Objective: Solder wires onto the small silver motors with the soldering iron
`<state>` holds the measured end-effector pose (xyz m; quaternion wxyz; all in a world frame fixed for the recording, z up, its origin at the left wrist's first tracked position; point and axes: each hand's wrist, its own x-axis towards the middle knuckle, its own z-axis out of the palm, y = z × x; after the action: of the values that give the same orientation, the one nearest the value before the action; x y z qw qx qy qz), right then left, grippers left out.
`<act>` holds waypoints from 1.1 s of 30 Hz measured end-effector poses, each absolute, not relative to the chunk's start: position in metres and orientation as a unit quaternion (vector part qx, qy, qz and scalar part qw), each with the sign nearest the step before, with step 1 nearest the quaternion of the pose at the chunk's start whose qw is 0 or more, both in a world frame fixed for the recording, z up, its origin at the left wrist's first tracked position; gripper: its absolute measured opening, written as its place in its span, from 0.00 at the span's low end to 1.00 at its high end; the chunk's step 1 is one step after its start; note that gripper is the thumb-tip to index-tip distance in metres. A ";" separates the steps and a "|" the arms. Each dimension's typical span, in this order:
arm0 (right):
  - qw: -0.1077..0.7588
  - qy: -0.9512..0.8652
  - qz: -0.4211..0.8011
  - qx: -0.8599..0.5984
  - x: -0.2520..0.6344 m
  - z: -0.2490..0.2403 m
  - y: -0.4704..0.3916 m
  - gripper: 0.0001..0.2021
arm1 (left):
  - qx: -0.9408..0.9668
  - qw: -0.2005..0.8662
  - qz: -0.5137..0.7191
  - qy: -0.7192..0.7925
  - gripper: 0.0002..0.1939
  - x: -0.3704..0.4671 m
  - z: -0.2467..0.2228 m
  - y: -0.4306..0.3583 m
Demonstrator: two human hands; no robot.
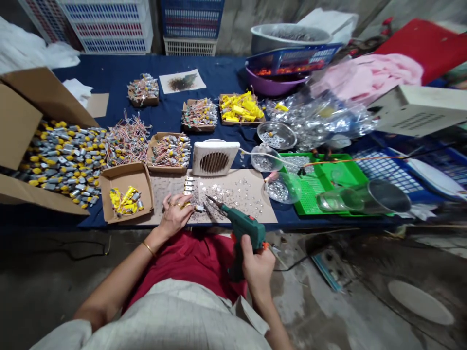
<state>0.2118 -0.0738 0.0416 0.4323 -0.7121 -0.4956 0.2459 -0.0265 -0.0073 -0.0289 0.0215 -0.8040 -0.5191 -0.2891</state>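
Note:
My right hand [258,267] is wrapped round the grip of a green soldering gun [242,226], whose thin dark tip points left over a cardboard sheet [268,204]. At the sheet's front edge, my left hand [175,214] has its fingers closed on a small motor [199,208], silver at its visible end. The gun's tip is close to this motor; whether they touch I cannot tell. Just beyond my left fingers, several small silver motors [188,185] stand in a row. Loose small metal bits [244,194] are scattered over the cardboard.
A white vent fan [216,158] stands behind the cardboard. To the left are a shallow box [105,194] with yellow parts and a large carton [22,112] of motors. Wired parts [127,138] lie heaped behind. On the right are bowls [277,135] and a green tray [350,167].

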 end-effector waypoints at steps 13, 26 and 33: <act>0.431 -0.489 0.255 -0.715 0.212 0.048 -0.072 0.25 | -0.806 0.021 -0.289 -0.517 0.05 -0.027 -0.029 -0.008; 0.420 -0.496 0.245 -0.719 0.211 0.049 -0.072 0.24 | -0.808 0.018 -0.288 -0.514 0.06 -0.027 -0.029 -0.007; 0.418 -0.496 0.248 -0.719 0.211 0.048 -0.073 0.25 | -0.806 0.018 -0.291 -0.515 0.06 -0.027 -0.030 -0.008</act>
<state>0.2108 -0.0728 0.0476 0.4183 -0.7192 -0.4960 0.2485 -0.0271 -0.0079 -0.0297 0.0179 -0.8061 -0.5151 -0.2907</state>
